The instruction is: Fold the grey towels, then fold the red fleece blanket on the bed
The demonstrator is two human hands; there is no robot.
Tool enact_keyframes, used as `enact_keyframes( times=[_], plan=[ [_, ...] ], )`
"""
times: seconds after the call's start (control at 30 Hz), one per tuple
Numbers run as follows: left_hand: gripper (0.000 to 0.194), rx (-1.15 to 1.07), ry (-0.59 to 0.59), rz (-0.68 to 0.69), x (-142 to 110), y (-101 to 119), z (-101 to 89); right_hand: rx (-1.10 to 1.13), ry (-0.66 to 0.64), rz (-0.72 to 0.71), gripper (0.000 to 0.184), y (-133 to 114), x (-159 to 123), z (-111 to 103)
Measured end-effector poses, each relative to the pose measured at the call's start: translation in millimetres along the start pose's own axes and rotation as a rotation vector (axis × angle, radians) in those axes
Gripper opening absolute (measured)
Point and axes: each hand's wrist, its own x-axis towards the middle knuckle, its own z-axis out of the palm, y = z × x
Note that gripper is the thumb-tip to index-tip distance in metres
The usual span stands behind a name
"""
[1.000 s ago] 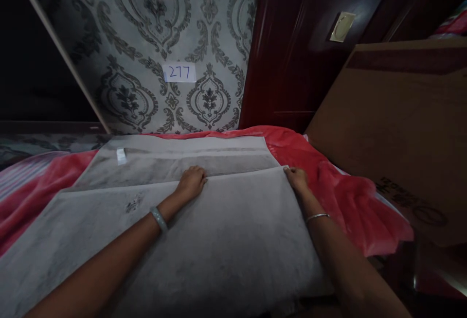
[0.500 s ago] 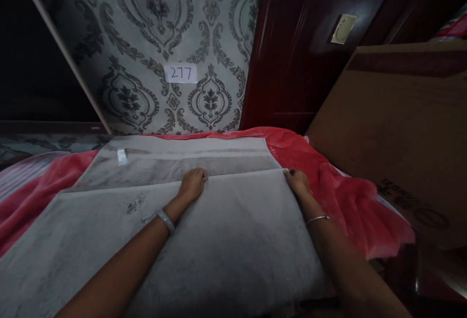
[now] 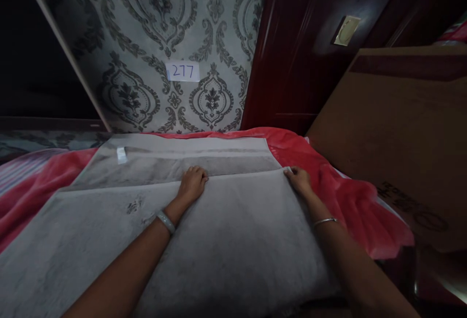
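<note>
A large grey towel (image 3: 233, 230) lies spread with a folded layer on top, whose near-straight edge runs across it. Beyond that edge shows the lower layer, with a paler band and a small white label (image 3: 121, 155) at its left. A dark embroidered mark (image 3: 135, 204) sits on the top layer. My left hand (image 3: 193, 182), a grey band on its wrist, is closed over the fold's edge near its middle. At the right corner of the same edge, my right hand (image 3: 299, 180) pinches the towel between thumb and fingers; a thin bangle circles that wrist.
A red blanket (image 3: 350, 206) lies under the towel and shows on both sides. At the right stands a big cardboard box (image 3: 401, 128). Behind are a patterned wall with a paper marked 277 (image 3: 183, 71), a dark red door (image 3: 292, 45) and a black screen (image 3: 40, 55).
The view has shifted very slightly. Both hands keep their hold at the same places on the towel's edge; the right wrist is turned a little outward.
</note>
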Motion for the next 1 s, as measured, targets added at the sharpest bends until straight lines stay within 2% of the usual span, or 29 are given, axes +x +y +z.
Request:
enact_keyframes(
  times=[0.2, 0.47, 0.8, 1.0],
  plan=[
    [0.011, 0.003, -0.002, 0.000, -0.1, 0.8, -1.0, -0.031, 0.084, -0.019, 0.035, 0.3, 1.4, 1.8],
    [0.021, 0.123, -0.041, -0.052, -1.3, 3.2, -5.8, -0.074, 0.106, 0.017, 0.040, 5.5, -7.6, 22.1],
    [0.016, 0.080, -0.221, 0.057, 4.8, -25.8, -28.6, -0.078, 0.107, 0.022, 0.038, 6.9, -10.9, 19.7],
    [0.012, 0.048, -0.203, 0.120, 4.4, -31.2, -29.5, -0.073, 0.112, 0.018, 0.041, 10.2, -10.5, 22.2]
  ],
)
